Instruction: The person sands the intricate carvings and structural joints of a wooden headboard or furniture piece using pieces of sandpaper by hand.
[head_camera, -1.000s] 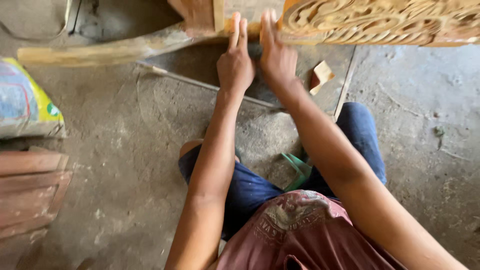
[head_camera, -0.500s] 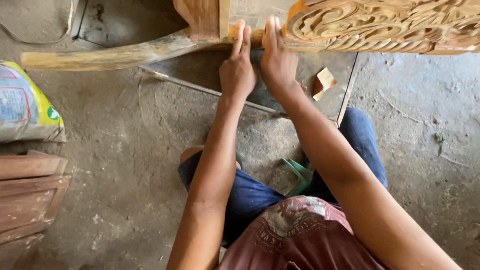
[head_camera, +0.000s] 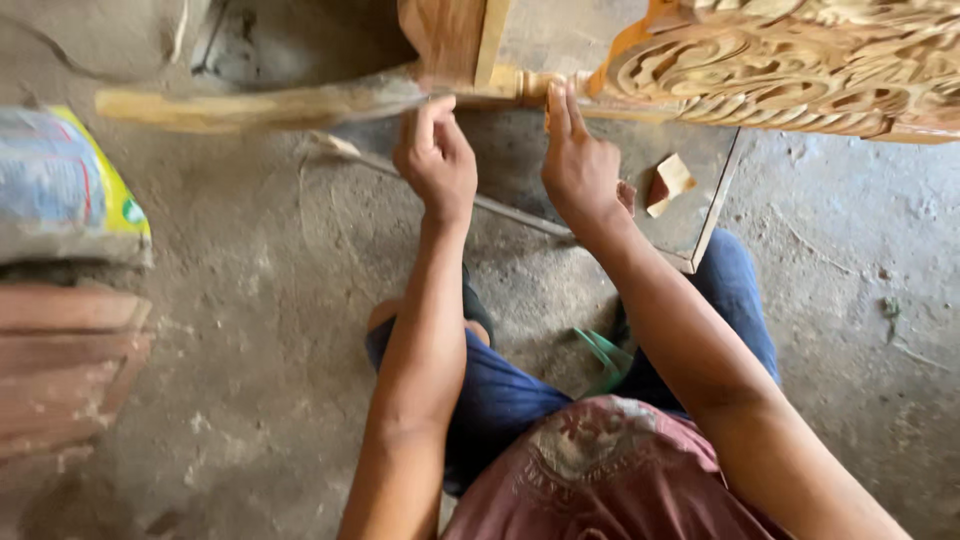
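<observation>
Right hand (head_camera: 580, 165) against carved panel (head_camera: 800, 65) edge

Both hands (head_camera: 510, 165) against carved wooden frame (head_camera: 790, 70)

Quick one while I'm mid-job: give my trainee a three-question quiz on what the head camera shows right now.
1. True or false: both hands are raised to the carved wooden piece at the top of the view.
2. Which hand is nearer the folded scrap of sandpaper on the floor? A) left hand B) right hand
3. Fill in: the bag with the yellow edge lies at the ____ side of the picture.

Key
1. True. The left hand and the right hand both reach the turned wooden rail beside the carving.
2. B. The scrap lies just right of the right hand.
3. Left, above the reddish planks.
</observation>
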